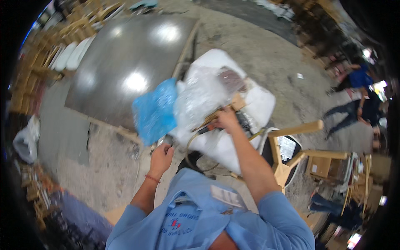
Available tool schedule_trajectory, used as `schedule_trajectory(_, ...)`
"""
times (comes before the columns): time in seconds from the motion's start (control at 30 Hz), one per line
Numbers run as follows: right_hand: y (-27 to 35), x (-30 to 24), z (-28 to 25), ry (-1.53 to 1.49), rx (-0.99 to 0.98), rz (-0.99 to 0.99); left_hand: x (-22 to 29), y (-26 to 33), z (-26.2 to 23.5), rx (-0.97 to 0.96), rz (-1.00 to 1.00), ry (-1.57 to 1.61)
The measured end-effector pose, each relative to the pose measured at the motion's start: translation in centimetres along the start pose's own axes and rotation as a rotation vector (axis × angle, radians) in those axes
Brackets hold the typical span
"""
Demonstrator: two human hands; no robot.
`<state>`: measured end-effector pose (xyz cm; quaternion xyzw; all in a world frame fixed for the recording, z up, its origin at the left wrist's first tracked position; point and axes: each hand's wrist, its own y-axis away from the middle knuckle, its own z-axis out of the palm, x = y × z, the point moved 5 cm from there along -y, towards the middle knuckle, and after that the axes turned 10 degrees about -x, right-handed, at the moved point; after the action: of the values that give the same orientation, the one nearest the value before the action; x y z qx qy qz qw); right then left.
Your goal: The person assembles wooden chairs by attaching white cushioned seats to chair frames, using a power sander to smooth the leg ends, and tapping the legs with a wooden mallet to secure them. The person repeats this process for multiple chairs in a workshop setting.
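Observation:
My right hand [227, 120] reaches over a white padded surface [261, 98]. Its fingers are closed low among small things there, and what they grip, if anything, is hidden. Beside it lies a dark tool with an orange part [207, 128], and a thin hose [187, 149] curves from it towards me. Brownish-gold pieces [213, 116] and a tan block [238, 101] are close to the fingers. My left hand [161, 156] hangs lower left with its fingers curled in, near a blurred shiny bit [166, 141]. Clear plastic [198, 98] and a blue plastic bag [155, 111] spread over the padding's left side.
A large dark glossy panel [125, 62] lies at upper left. To my right, a chair with wooden legs [283, 160] is upturned. Wooden parts and white seats [73, 56] are stacked far left. Two people [361, 100] are at far right, beyond a cardboard box [321, 166].

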<state>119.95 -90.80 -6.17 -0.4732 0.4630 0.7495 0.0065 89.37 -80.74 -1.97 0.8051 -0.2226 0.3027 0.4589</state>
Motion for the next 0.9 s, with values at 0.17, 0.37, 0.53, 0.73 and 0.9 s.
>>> schedule_trajectory(0.17, -2.1, -1.2, -0.2, 0.496, 0.266, -0.273, 10.0, -6.0, -0.2, 0.246, 0.325, -0.042)
schedule_trajectory(0.37, 1.0, -3.3, -0.7, 0.526, 0.410, -0.278, 13.0, -14.1, 2.0, 0.355, 0.633, -0.556)
schedule_trajectory(0.53, 3.1, -4.4, -4.4, 0.299, 0.455, -0.375, 12.6, -13.9, 4.0, 0.635, 0.600, -0.427)
schedule_trajectory(0.73, 9.0, -7.0, -5.8, -0.124, 0.250, -0.428, 11.7, -14.1, 3.2, 0.457, 0.651, -0.677)
schedule_trajectory(0.9, 12.6, -5.8, -6.6, 0.025, 0.172, -0.353, 12.9, -13.2, 3.2, 0.307, 0.733, -0.701)
